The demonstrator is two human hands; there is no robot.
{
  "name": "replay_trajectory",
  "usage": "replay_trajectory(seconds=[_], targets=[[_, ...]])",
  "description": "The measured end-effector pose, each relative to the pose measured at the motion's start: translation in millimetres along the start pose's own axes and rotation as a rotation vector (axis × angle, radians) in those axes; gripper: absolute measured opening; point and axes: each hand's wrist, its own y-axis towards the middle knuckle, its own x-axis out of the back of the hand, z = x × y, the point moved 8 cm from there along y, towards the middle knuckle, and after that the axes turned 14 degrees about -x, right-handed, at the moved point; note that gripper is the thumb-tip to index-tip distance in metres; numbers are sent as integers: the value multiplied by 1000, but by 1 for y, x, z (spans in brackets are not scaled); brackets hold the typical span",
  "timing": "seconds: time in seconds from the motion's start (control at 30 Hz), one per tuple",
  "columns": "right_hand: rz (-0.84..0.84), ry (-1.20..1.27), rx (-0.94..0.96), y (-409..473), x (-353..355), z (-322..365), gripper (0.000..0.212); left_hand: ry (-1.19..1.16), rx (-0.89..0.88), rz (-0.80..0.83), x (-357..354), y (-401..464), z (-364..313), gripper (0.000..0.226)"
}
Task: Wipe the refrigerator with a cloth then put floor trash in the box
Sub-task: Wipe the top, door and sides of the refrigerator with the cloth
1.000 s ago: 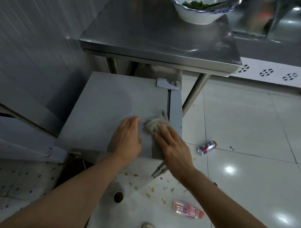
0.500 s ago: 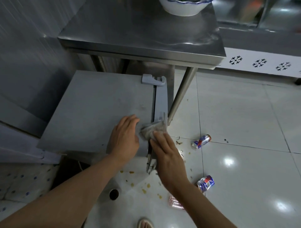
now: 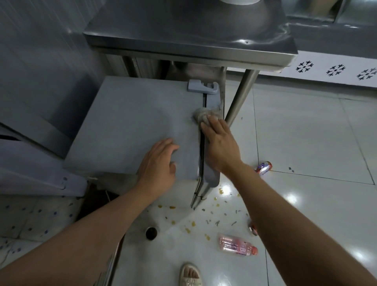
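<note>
Both your hands are lying flat-fingered on the low grey refrigerator (image 3: 132, 122); your right hand (image 3: 221, 146) is pressing the crumpled grey cloth (image 3: 201, 114), your left hand (image 3: 158, 165) is bracing; a steel table leg (image 3: 240, 98) is crowding the door, and a pink plastic bottle (image 3: 237, 247) and red drink can (image 3: 264, 167) are littering the floor.

1. The cloth (image 3: 205, 115) is mostly tucked under the right hand's (image 3: 221, 146) fingertips – only a blurry grey wad sticks out, so no telling its weave or fold.
2. A can (image 3: 253, 228) on the floor is nearly all hidden behind the right forearm; just a red sliver shows.
3. The other can (image 3: 264, 167) is partly covered by the same arm, label too smeared to read.
4. The bowl (image 3: 238, 1) on the steel table (image 3: 183, 32) is cut off by the top edge – only its base is visible.
5. The sandalled foot (image 3: 189, 274) runs off the bottom edge.
6. The pink bottle (image 3: 236, 247) label is too blurry to read.
</note>
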Motion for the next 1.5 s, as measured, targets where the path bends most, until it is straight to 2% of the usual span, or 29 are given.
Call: replay_trajectory(seconds=[0.1,0.2,0.33,0.43,0.5,0.67,0.77,0.9,1.07,1.37,1.5], targets=[[-55,95,-29,-69,4,11,45,-11,-19,10,3,-9,1,43],[-164,104,-93,-115,12,20,48,-15,-50,36,9,-20,5,44],[-92,52,-281,-118,-3,31,59,33,-86,57,24,-39,22,45],[-148,60,-467,-119,-15,49,57,63,-65,70,38,-55,42,48],[-195,88,-513,-123,-22,71,56,66,-70,80,45,-65,51,49],[-172,147,-336,-127,-38,133,54,82,-120,137,49,-75,58,55],[-145,34,-255,-128,-31,110,63,87,-126,137,52,-75,60,52],[-170,-23,-440,-131,-15,44,63,104,-158,119,55,-74,64,54],[-244,102,-606,-127,-25,68,70,108,-159,102,60,-77,76,56],[-336,179,-432,-124,-52,155,63,100,-27,-26,94,-97,136,52],[-310,189,-396,-120,-61,180,64,22,-1,-104,109,-113,152,47]])
